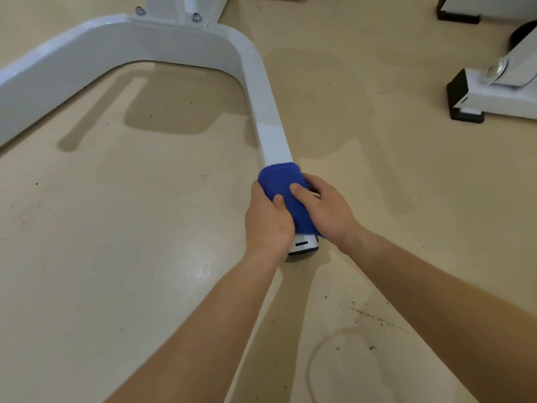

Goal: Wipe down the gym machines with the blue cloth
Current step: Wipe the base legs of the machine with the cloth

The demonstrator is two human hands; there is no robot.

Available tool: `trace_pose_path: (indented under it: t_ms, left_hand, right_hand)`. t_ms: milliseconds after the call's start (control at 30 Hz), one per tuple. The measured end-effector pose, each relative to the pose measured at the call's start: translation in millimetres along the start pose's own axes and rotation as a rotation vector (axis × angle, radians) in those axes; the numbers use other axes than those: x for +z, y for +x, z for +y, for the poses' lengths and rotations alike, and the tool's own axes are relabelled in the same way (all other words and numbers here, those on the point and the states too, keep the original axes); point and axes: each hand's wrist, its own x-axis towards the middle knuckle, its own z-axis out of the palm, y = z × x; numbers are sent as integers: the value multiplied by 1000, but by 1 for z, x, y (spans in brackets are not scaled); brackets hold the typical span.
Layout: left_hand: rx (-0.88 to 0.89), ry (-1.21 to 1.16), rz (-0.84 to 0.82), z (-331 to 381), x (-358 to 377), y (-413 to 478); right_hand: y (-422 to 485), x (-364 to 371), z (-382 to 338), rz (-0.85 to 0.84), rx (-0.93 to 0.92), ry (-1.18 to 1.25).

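A white U-shaped machine base frame (261,91) lies on the beige floor, one leg running toward me and ending in a capped tip (303,245). The blue cloth (283,184) is wrapped over that leg just before the tip. My left hand (268,221) grips the cloth and leg from the left side, thumb on top. My right hand (325,209) grips them from the right, thumb pressed on the cloth. The leg under the cloth is hidden.
The frame's upright mount with two bolts (168,13) stands at the top. Another white machine's foot with black end caps (467,94) sits at the upper right. Beige floor (145,228) spreads to the left, with scuff marks near my right forearm.
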Motion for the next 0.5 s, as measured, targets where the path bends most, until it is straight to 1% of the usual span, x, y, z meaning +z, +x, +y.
trace_pose_path:
  t_ms: [33, 133, 300, 500]
  left_hand:
    - [-3, -13, 25, 3, 4, 0]
    - [-43, -95, 21, 6, 15, 0]
    - [-4, -51, 19, 8, 19, 32]
    - [-25, -15, -14, 19, 9, 98]
  right_hand:
    - [-1, 2, -1, 5, -4, -14]
    - [4, 8, -1, -14, -9, -3]
    - [31, 14, -4, -51, 47, -31]
    - [89, 20, -30, -31, 13, -47]
